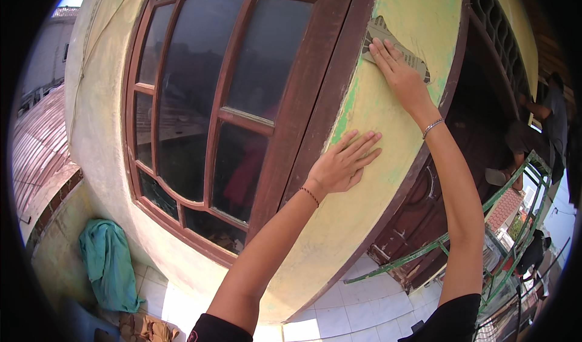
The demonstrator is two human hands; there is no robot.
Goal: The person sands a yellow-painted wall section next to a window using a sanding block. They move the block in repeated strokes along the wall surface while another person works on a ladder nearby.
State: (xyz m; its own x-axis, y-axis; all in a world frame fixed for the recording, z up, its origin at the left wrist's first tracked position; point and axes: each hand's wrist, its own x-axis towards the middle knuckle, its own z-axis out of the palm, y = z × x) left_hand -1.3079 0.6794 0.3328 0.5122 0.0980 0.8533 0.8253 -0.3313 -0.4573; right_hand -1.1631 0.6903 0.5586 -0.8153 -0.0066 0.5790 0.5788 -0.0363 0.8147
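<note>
My right hand (401, 78) presses a worn sheet of sandpaper (415, 62) flat against the yellow wall (364, 211). Its printed grey-brown back faces me, and dark patches show at its ragged ends. The fingers lie stretched over the sheet, which rests high on the strip of wall between the window frame and the doorway. Lower and to the left, my left hand (343, 165) is open, its palm on the wall and its fingers spread, holding nothing. Green paint (344, 114) shows through the yellow along the strip's left edge, and scuffed marks surround the sheet.
A brown wooden window (242, 119) with dark panes fills the left. Off to the right, another person (548, 120) sits up on a green metal scaffold (512, 181). A teal cloth (110, 263) hangs at lower left, above white floor tiles (357, 293).
</note>
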